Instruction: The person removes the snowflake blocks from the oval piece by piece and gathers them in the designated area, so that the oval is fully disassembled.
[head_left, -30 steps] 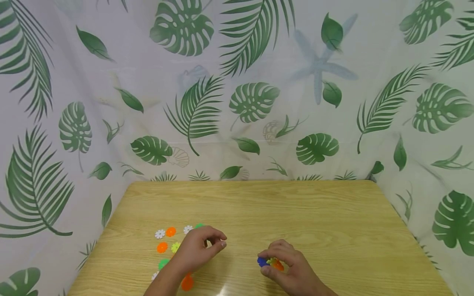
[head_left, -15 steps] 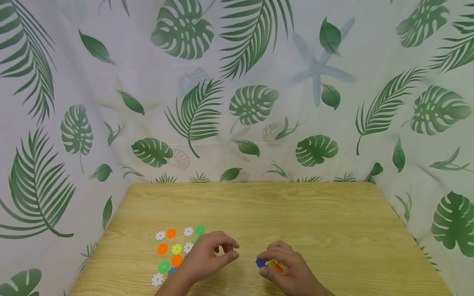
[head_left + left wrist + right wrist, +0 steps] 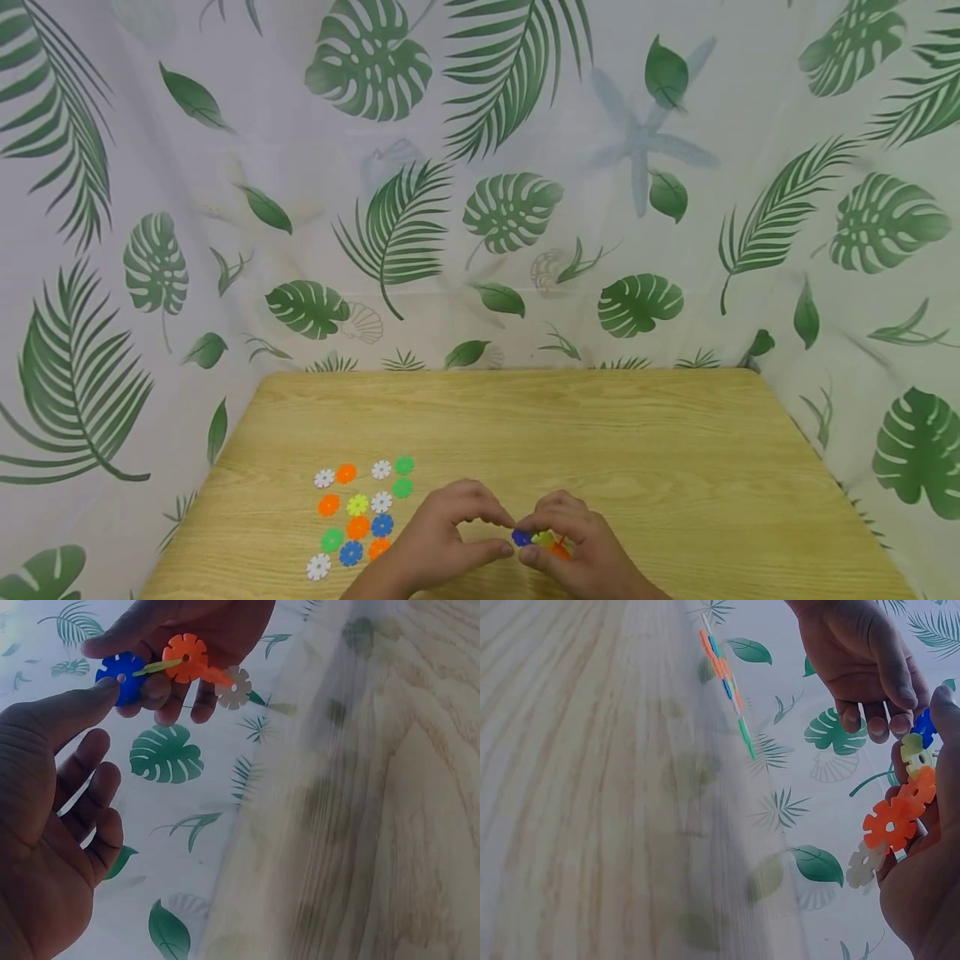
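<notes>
My right hand (image 3: 588, 546) holds a short chain of slotted, flower-shaped plastic interlocking discs. In the right wrist view the chain runs from a blue disc (image 3: 924, 727) through a yellow disc (image 3: 915, 754) and two orange discs (image 3: 889, 826) to a whitish disc (image 3: 865, 864). Neighbouring discs are slotted together at angles. My left hand (image 3: 453, 537) meets the right one at the blue end, its thumb and index fingertip at the blue disc's edge. The left thumb overlaps that disc in the left wrist view, while the other left fingers (image 3: 94, 776) curl loosely; its index finger is hidden there.
Loose discs in white, orange, green, yellow and blue lie flat in rough rows at the left of the wooden table (image 3: 637, 442), among them a green disc (image 3: 405, 465) and a white disc (image 3: 318, 567). A leaf-patterned curtain (image 3: 555, 325) surrounds the table's back and sides.
My left hand has moved right from over the loose discs to the blue end of the chain, uncovering several discs. The right hand has stayed nearly in place, holding the chain.
</notes>
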A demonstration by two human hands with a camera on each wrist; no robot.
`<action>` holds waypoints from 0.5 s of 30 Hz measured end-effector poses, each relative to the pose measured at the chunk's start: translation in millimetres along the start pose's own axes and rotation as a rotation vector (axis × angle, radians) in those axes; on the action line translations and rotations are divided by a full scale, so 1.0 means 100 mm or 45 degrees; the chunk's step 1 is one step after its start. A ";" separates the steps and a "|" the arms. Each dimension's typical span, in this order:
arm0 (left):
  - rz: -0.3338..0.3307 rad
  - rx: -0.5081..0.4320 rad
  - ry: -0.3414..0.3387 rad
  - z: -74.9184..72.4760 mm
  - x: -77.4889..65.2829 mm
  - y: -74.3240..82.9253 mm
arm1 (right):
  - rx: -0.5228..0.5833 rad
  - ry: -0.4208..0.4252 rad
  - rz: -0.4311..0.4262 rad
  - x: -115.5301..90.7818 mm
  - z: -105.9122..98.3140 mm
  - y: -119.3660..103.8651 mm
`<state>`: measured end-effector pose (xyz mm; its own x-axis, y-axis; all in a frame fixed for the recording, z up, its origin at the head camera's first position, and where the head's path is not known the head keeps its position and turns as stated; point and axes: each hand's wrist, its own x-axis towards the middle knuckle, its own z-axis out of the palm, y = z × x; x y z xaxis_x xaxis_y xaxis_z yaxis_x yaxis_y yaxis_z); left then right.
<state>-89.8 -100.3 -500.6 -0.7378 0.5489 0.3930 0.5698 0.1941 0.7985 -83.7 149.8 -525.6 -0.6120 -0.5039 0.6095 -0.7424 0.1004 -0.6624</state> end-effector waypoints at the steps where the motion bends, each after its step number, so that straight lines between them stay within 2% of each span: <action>1: 0.013 -0.002 -0.004 0.01 0.00 0.00 | 0.006 0.001 0.008 0.00 0.00 -0.01; 15: 0.238 0.093 0.037 0.12 0.07 0.02 | -0.004 -0.005 0.020 0.01 0.02 -0.02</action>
<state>-89.4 -86.8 -501.9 -0.6263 0.5576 0.5447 0.7215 0.1500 0.6760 -82.3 147.2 -524.2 -0.6225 -0.5056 0.5974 -0.7337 0.1112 -0.6703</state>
